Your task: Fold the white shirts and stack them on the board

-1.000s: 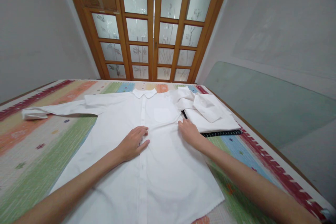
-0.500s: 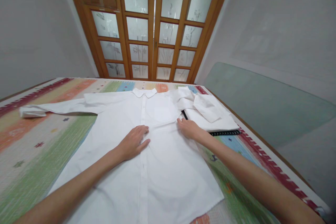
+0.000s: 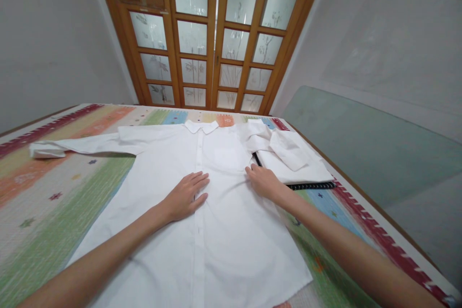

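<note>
A white button-up shirt [image 3: 166, 163] lies front side up, its collar pointing away from me. One sleeve stretches out to the left; the other is bunched at the right over a stack of folded clothes [image 3: 306, 173], white on top with a black item below. My left hand [image 3: 187, 196] rests on the shirt front beside the button strip, palm down with fingers extended. At the shirt's right side edge, just below the armpit, my right hand [image 3: 263, 180] pinches the fabric between closed fingers. Soft creases run from that pinch across the chest.
A striped, patterned cloth [image 3: 104, 173] covers the surface under the shirt. Beyond its far edge stand wooden doors [image 3: 212, 77] with frosted panes. A pale green panel [image 3: 361, 139] lines the right wall, and a plain wall rises on the left.
Both hands stay in nearly the same places on the shirt. Creases near the right hand have shifted slightly, and the whole view has moved a little.
</note>
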Tool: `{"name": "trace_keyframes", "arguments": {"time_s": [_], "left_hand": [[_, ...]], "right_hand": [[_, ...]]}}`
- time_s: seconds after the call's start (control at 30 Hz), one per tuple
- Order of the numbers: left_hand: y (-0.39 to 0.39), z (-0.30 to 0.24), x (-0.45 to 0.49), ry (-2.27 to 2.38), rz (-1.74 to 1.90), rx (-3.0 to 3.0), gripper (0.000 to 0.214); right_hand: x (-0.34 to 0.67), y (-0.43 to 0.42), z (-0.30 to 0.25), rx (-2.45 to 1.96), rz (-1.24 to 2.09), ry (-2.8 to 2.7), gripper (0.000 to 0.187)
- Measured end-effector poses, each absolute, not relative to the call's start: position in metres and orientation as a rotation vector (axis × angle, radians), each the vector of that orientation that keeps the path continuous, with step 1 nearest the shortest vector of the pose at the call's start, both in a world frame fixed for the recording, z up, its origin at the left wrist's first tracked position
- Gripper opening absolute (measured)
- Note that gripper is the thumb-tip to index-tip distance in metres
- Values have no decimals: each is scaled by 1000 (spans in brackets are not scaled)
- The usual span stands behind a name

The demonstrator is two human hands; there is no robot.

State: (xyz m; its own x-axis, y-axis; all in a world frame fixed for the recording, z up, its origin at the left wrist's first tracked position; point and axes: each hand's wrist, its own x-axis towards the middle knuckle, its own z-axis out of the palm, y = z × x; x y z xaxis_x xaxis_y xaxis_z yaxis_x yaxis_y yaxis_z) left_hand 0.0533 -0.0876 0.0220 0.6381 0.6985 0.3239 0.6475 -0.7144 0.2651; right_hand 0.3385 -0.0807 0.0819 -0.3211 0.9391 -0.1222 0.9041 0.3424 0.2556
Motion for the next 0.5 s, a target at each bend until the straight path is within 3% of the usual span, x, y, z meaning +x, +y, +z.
{"name": "trace_keyframes", "arguments": {"time_s": [0.17, 0.33, 0.5], "left_hand": [[-88, 23, 54, 1117, 619, 2733, 41], [-89, 24, 54, 1116, 639, 2713, 40], [-89, 24, 54, 1114, 665, 2709, 40]], "right_hand": [[341, -107, 88, 1584, 117, 2411, 23], [357, -124, 98, 1494, -80, 2404, 32], [366, -122, 94, 1541, -248, 2461, 25]]}}
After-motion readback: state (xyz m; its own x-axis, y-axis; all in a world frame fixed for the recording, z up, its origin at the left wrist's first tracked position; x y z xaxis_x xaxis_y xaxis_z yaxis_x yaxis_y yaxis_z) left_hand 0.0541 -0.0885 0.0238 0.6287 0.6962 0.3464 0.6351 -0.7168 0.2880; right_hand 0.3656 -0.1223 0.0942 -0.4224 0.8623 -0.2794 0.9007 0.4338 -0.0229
